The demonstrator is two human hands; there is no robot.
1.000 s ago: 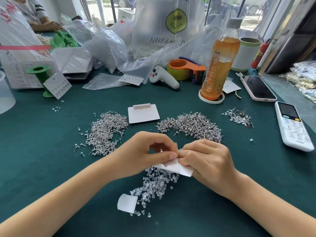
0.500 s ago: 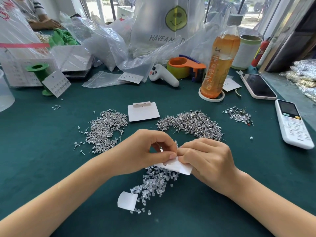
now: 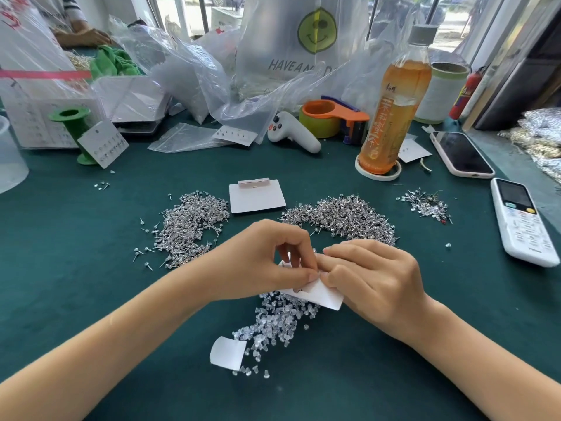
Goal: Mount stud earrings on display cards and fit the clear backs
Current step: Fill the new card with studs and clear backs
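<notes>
My left hand (image 3: 267,259) and my right hand (image 3: 373,278) meet over a small white display card (image 3: 321,294), both pinching it at its upper edge. The fingertips hide whether a stud or a back sits between them. Under the card spreads a heap of clear backs (image 3: 273,320). Two piles of silver stud earrings lie beyond my hands, one on the left (image 3: 188,226) and one on the right (image 3: 343,217). A stack of blank cards (image 3: 256,196) rests between the piles.
A loose white card (image 3: 227,352) lies near the backs. A tea bottle (image 3: 391,110), a tape dispenser (image 3: 331,117), a phone (image 3: 461,154) and a white remote (image 3: 522,221) stand to the right. Plastic bags (image 3: 212,80) and a filled card (image 3: 103,144) crowd the back.
My hands and the card have kept their place; the left fingers have shifted a little at the card's top edge.
</notes>
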